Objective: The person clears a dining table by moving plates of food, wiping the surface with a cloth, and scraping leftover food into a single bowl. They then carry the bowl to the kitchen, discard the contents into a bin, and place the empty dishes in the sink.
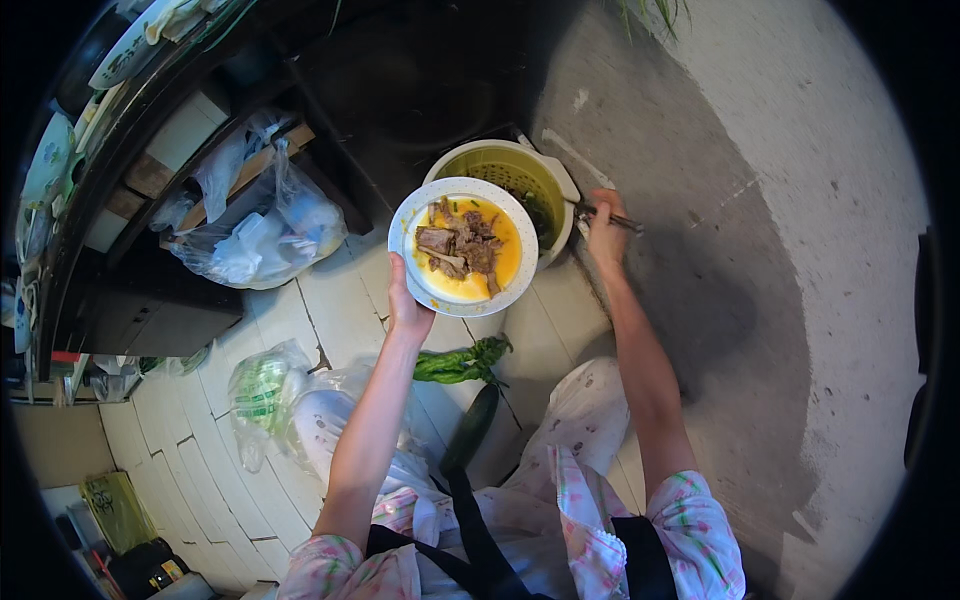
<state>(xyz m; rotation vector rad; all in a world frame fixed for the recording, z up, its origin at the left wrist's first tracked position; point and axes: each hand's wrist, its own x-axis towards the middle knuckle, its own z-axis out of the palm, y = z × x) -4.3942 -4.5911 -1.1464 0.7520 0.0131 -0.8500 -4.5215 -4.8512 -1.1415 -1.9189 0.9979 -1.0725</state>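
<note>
My left hand [411, 304] grips the near left rim of a white plate [525, 225] with a dotted edge. Brown pieces of cooked meat with bone [457, 244] lie on it in yellow liquid. Behind the plate and partly hidden by it is a round pale bin [559, 176] with a yellow-green perforated basket [487, 161] inside; dark green scraps show in the basket. At the bin's right side, my right hand [606, 229] is closed around dark, thin utensils [626, 223], perhaps chopsticks; their far ends reach over the bin's rim.
Green peppers [457, 361] and a dark green cucumber or zucchini [472, 427] lie on the tiled floor between my legs. A plastic bag with green contents [262, 397] is left of them. A filled clear bag [262, 240] hangs by the dark shelf unit. A concrete wall [735, 262] stands at right.
</note>
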